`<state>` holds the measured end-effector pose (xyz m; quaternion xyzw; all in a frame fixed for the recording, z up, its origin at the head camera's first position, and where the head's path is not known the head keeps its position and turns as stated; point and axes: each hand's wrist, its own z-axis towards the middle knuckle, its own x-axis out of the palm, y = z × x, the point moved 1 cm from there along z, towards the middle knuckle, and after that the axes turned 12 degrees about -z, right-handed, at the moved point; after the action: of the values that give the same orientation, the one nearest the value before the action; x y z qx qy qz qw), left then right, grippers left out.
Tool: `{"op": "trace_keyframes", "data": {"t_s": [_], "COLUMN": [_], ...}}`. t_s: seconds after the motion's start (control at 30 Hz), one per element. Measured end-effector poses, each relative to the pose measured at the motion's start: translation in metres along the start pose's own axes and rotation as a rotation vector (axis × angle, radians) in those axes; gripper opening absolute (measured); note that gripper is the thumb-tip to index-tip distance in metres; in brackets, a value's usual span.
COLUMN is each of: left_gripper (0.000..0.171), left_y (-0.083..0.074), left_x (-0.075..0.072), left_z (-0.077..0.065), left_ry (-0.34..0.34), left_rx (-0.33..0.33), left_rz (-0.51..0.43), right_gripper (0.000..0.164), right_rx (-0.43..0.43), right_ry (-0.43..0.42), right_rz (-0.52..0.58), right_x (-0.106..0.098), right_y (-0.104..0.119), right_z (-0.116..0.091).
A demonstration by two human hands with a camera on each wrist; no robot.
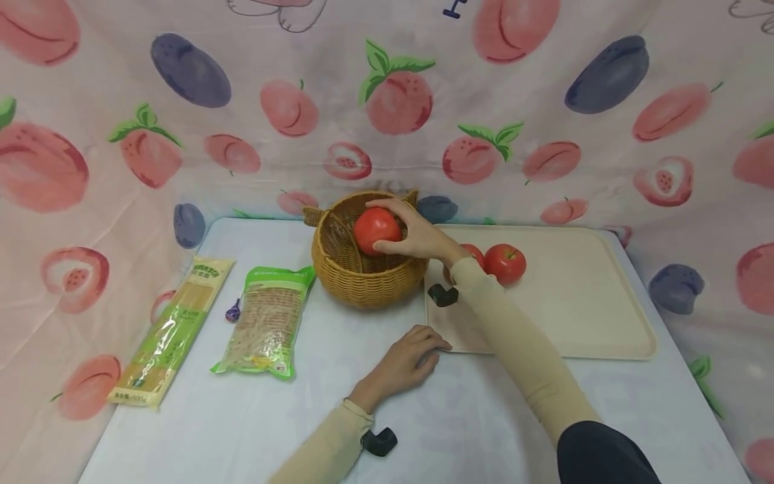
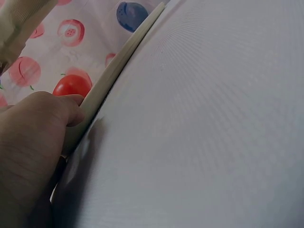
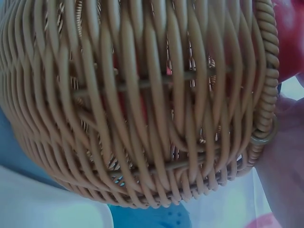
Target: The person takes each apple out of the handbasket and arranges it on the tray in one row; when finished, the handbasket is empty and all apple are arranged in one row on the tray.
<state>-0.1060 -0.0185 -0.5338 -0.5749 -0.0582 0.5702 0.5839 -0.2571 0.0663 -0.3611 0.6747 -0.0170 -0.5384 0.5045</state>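
Note:
My right hand (image 1: 417,232) grips a red apple (image 1: 377,230) between thumb and fingers, at the mouth of a round wicker basket (image 1: 369,286). In the right wrist view the basket's woven side (image 3: 142,109) fills most of the picture, with part of the held apple (image 3: 290,40) beyond its rim and my right hand (image 3: 287,156) along the right edge. My left hand (image 1: 404,361) rests with loosely bent fingers at the near left corner of a beige tray (image 1: 580,296). On that tray sit another apple (image 1: 505,264) and a red fruit (image 1: 474,253) partly hidden by my right wrist.
Left of the basket lies a green-edged clear bag (image 1: 266,323) of brownish dry food. A small purple-wrapped candy (image 1: 232,311) is beside it. Farther left is a long yellow-green pack of noodles (image 1: 175,333). A fruit-print cloth (image 1: 387,154) hangs behind the white table (image 1: 459,417).

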Motion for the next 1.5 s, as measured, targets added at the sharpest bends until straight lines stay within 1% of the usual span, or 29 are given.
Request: {"op": "trace_keyframes", "data": {"t_s": [0.13, 0.33, 0.4, 0.57, 0.67, 0.8, 0.87, 0.97, 1.07, 1.13, 1.2, 1.37, 1.5], "left_gripper": [0.024, 0.024, 0.024, 0.024, 0.024, 0.024, 0.024, 0.024, 0.024, 0.024, 0.023, 0.023, 0.023], "left_y": [-0.001, -0.001, 0.0, 0.0, 0.0, 0.0, 0.0, -0.001, -0.001, -0.001, -0.001, -0.001, 0.001], "left_x": [0.0, -0.001, -0.001, -0.001, -0.002, -0.002, -0.002, -0.002, 0.001, 0.003, 0.004, 0.002, 0.0], "left_z": [-0.001, 0.0, -0.001, -0.001, -0.001, -0.001, -0.001, -0.001, -0.001, -0.001, 0.0, 0.001, 0.0], "left_ry": [0.009, 0.005, 0.005, 0.002, -0.001, -0.007, -0.005, 0.0, 0.005, 0.004, 0.001, -0.015, -0.018], "left_rx": [0.001, 0.003, 0.001, 0.002, 0.006, 0.009, 0.005, -0.001, -0.006, 0.003, 0.011, 0.021, 0.024], "left_rz": [-0.008, 0.005, 0.007, -0.002, 0.0, 0.019, 0.019, 0.007, -0.008, -0.008, -0.005, 0.012, 0.021], "right_gripper": [0.071, 0.069, 0.069, 0.069, 0.069, 0.07, 0.07, 0.072, 0.074, 0.076, 0.077, 0.072, 0.075], "right_rx": [-0.004, -0.035, -0.031, -0.039, -0.076, -0.12, -0.124, -0.096, -0.052, -0.041, -0.053, -0.12, -0.138], "right_ry": [-0.028, -0.092, -0.109, -0.175, -0.214, -0.231, -0.233, -0.239, -0.246, -0.263, -0.292, -0.373, -0.413], "right_rz": [0.048, 0.15, 0.147, 0.093, 0.092, 0.102, 0.109, 0.161, 0.254, 0.295, 0.315, 0.318, 0.373], "right_x": [0.001, 0.0, 0.0, -0.001, -0.001, 0.0, 0.001, 0.003, 0.005, 0.007, 0.008, 0.011, 0.017], "right_y": [-0.002, -0.006, -0.007, -0.007, -0.007, -0.006, -0.007, -0.008, -0.011, -0.013, -0.015, -0.019, -0.032], "right_z": [-0.003, -0.006, -0.008, -0.017, -0.021, -0.025, -0.027, -0.031, -0.037, -0.043, -0.048, -0.056, -0.062]}}
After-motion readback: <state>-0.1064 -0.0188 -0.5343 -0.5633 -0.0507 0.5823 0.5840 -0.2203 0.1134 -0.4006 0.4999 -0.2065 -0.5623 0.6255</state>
